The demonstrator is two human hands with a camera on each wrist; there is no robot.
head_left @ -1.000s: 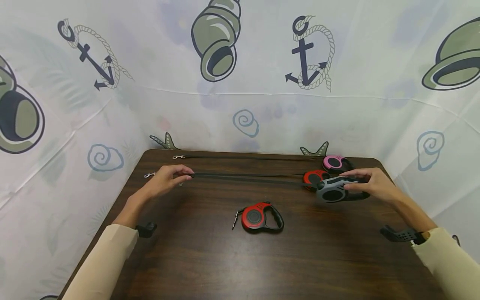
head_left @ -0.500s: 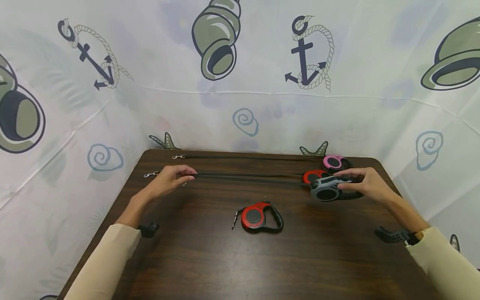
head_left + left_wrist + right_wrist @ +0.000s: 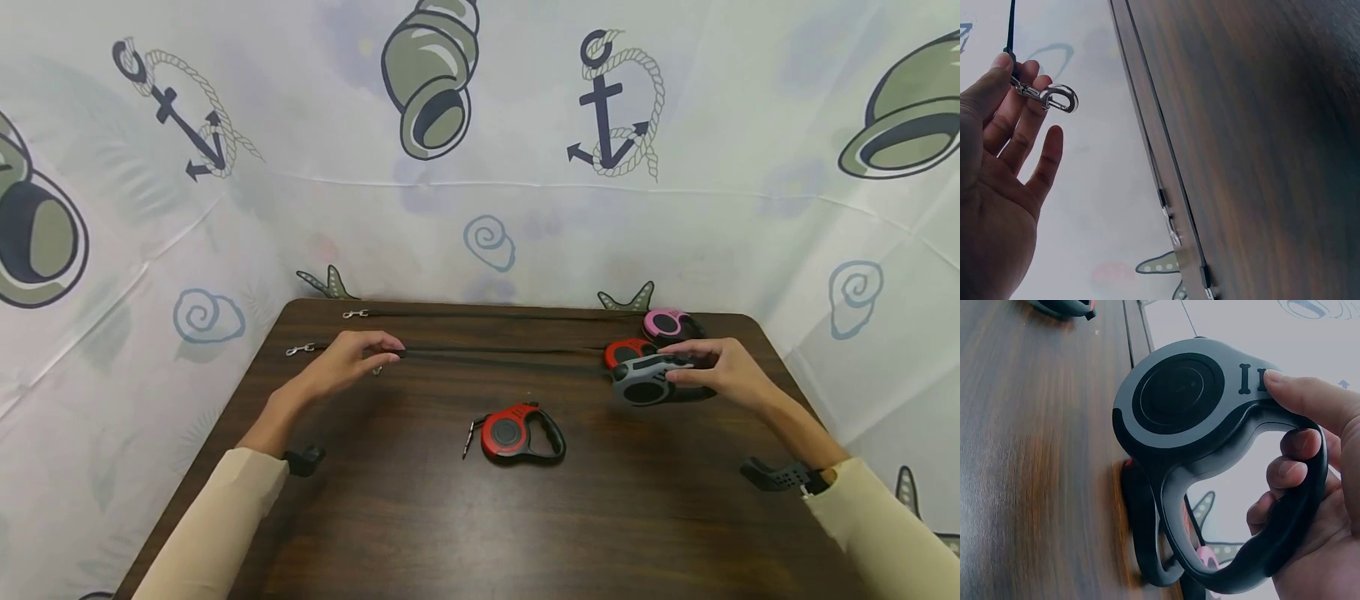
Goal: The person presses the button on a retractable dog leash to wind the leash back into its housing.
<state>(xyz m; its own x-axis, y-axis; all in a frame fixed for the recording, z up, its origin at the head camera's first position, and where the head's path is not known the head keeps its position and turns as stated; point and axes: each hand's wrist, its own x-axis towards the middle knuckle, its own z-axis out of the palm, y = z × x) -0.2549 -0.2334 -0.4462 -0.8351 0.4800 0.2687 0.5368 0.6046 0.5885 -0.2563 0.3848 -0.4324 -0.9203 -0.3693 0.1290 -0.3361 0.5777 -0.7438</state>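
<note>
My right hand (image 3: 731,373) grips a grey and black retractable dog leash (image 3: 636,385) above the table. In the right wrist view, several fingers pass through its handle loop and the thumb rests on the grey casing (image 3: 1213,357). My left hand (image 3: 351,363) pinches the end of the leash's black strap, just above its metal snap hook (image 3: 1060,98). Between the hands the strap (image 3: 510,362) runs stretched. Below it on the table lies a red and black retractable leash (image 3: 504,433), its own hook at its left.
Behind the grey leash lies another red leash (image 3: 624,352), partly hidden, with its strap drawn out leftwards to a hook (image 3: 300,349). A pink leash (image 3: 665,322) lies at the back right, its strap along the table's (image 3: 450,525) far edge. Patterned cloth hangs behind.
My right hand has shifted left with the grey leash. My left hand has moved slightly right, so the strap between them is shorter. The leashes on the table have not moved.
</note>
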